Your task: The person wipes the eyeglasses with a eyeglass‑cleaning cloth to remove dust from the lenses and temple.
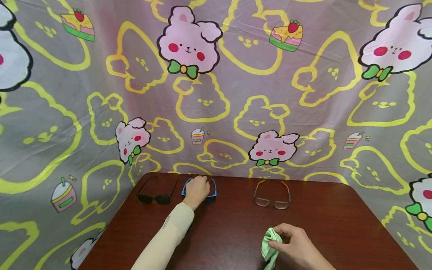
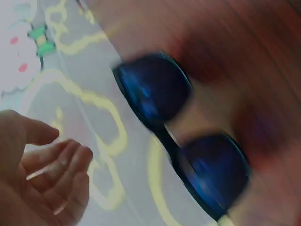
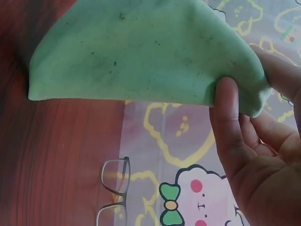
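right hand (image 1: pixel 294 242) pinching green cloth (image 1: pixel 270 242) over bench (image 1: pixel 233 225); left hand (image 1: pixel 197 190) above blue-framed sunglasses (image 1: pixel 212 195), fingers loosely curled and free; those sit on the bench between black sunglasses (image 1: pixel 163 199) and clear-lens glasses (image 1: pixel 281 205), all arms unfolded

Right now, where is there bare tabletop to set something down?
Bare table lies between the blue glasses and the clear glasses, and right of the clear glasses. Far left is crowded: black sunglasses, blue glasses, left hand.

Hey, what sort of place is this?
Probably a makeshift indoor booth: a grey fabric sheet with yellow cartoon outlines hangs behind and beside a reddish-brown wood-grain table bearing black sunglasses.
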`<state>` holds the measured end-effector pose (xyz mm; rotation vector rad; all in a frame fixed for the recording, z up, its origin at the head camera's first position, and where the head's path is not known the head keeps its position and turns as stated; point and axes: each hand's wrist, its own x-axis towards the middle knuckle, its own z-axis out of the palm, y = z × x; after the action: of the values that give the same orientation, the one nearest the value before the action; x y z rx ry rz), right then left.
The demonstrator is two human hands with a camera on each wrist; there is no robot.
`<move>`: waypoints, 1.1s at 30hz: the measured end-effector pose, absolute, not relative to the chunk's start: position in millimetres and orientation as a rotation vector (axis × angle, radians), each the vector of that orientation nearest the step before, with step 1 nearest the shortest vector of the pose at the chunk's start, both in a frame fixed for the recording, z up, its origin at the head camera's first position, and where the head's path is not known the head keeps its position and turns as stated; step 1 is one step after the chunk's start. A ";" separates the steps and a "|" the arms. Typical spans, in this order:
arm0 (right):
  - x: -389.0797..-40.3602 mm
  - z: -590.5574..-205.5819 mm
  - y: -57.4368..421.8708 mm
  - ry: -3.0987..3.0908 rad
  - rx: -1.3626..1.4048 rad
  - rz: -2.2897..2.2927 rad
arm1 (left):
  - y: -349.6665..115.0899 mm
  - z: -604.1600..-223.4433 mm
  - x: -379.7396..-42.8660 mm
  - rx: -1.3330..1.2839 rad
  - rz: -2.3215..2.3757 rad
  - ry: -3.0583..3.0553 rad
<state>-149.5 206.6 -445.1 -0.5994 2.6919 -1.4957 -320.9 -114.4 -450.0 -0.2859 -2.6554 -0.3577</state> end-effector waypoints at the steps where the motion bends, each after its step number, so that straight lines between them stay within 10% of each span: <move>1: -149.5 -445.6 207.6 2.696 -0.608 -1.487 | -105.6 -449.8 -319.6 -0.348 -0.356 -2.649; 11: -147.2 -445.8 215.5 2.688 -0.721 -1.470 | -36.9 -472.3 -319.5 -0.892 -0.231 -2.764; 33: -151.5 -454.3 220.9 2.677 -0.817 -1.437 | 23.8 -501.3 -332.9 -1.014 -0.316 -2.905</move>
<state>-151.5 220.9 -454.3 -0.8170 2.6765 -1.4372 -332.9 23.8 -501.3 -1.0136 -2.9051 -0.3155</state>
